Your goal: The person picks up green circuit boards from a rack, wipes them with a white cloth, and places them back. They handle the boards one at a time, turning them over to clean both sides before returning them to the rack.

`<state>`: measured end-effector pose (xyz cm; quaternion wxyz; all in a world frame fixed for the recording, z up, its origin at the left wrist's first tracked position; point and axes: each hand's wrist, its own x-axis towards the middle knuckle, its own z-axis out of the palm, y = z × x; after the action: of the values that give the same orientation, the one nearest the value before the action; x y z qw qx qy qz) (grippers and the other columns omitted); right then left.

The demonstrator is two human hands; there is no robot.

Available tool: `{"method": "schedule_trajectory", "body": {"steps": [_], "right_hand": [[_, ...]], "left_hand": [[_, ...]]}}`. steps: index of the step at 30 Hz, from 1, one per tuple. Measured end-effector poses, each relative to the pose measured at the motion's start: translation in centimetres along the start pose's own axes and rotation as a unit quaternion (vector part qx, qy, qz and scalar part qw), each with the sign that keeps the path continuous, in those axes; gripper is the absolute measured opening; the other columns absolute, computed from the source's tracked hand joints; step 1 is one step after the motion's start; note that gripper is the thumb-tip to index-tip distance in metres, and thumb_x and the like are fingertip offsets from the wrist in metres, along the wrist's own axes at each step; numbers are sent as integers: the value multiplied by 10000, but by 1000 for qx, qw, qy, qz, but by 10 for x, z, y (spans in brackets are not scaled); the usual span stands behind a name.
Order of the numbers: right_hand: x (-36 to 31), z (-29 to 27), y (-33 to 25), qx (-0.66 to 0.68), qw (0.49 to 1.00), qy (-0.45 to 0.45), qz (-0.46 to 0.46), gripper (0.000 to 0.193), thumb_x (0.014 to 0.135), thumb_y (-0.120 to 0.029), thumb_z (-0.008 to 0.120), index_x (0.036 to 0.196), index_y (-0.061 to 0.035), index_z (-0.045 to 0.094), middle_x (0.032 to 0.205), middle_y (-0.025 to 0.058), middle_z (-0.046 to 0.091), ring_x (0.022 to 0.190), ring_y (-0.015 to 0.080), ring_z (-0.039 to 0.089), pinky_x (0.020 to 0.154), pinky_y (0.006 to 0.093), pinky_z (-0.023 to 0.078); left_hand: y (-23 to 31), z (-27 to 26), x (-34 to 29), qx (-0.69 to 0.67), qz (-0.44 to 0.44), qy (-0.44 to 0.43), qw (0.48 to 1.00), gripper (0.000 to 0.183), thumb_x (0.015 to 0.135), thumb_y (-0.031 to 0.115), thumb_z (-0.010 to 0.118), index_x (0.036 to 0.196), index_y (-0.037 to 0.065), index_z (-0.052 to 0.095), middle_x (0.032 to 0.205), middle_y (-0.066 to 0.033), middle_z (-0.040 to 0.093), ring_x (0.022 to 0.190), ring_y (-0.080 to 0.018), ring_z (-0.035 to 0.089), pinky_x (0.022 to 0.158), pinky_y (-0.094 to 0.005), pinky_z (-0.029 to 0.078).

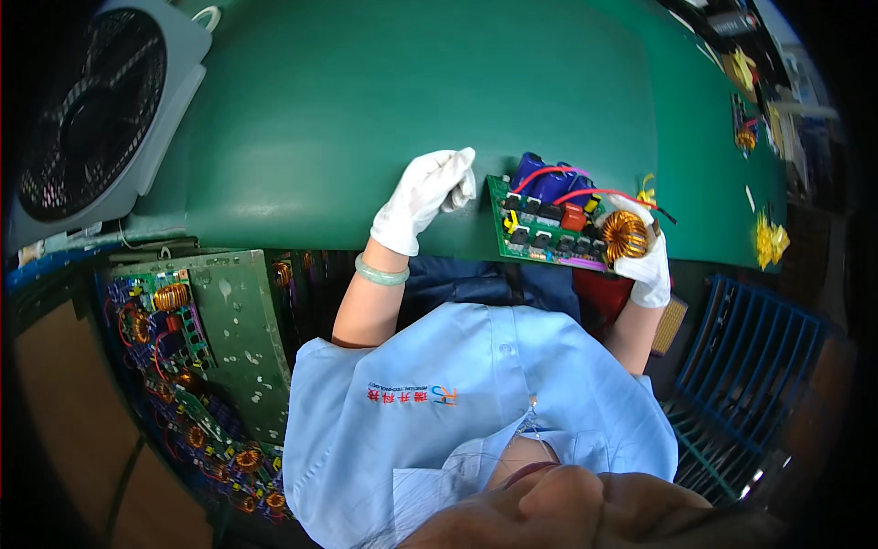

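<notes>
My right hand (646, 265), in a white glove, grips the right end of a green circuit board (503, 226) beside its copper-wound toroid coil (625, 235). The board is held over the near edge of the green table. Blue capacitors (549, 181) line its far side, and an orange-red block (573, 217) sits near its middle. Red wires (599, 194) arch over the board, with dark ends beyond its right side. My left hand (425, 199), also gloved in white, is closed left of the board and apart from it. Its fingertips are pinched together; anything between them is too small to see.
A grey fan (99, 114) stands at the left on the green table (393, 82). Below it, a green crate wall (242, 339) adjoins several stacked circuit boards (169, 320). Yellow scraps (771, 241) and another board (745, 133) lie at the right. A blue rack (745, 357) stands lower right.
</notes>
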<state>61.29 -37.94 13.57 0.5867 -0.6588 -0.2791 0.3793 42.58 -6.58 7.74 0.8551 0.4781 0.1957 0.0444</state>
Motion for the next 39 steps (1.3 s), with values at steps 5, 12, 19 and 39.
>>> {"method": "schedule_trajectory", "body": {"steps": [5, 12, 19, 39], "right_hand": [[-5, 1, 0, 11, 1000, 0, -11, 915, 606, -172, 922, 1409, 18, 526, 1174, 137, 665, 1061, 179, 628, 936, 324, 499], [1, 0, -7, 0, 1000, -1, -16, 810, 637, -150, 861, 1373, 5, 560, 1347, 103, 618, 1217, 183, 587, 1060, 339, 444], [0, 2, -13, 7, 1000, -20, -24, 782, 667, -121, 885, 1371, -11, 562, 1312, 84, 624, 1153, 164, 607, 1033, 323, 465], [-1, 0, -12, 0, 999, -31, -30, 780, 677, -140, 900, 1365, 5, 560, 1327, 86, 615, 1230, 159, 566, 1089, 330, 418]], "left_hand": [[-8, 0, 6, -8, 30, -11, 999, 436, 1025, 403, 584, 733, 82, 624, 648, 7, 592, 538, -52, 501, 494, -195, 372], [-11, -2, 6, 35, 56, -19, 998, 454, 1041, 387, 554, 707, 80, 582, 657, -20, 581, 538, -74, 493, 473, -214, 338], [-16, -3, 7, 29, 86, -26, 996, 453, 1056, 369, 525, 720, 67, 570, 676, -46, 571, 519, -94, 463, 471, -232, 332], [-14, 3, 5, 40, 101, -15, 994, 456, 1069, 343, 491, 715, 64, 557, 649, -54, 538, 520, -107, 427, 479, -248, 322]]}}
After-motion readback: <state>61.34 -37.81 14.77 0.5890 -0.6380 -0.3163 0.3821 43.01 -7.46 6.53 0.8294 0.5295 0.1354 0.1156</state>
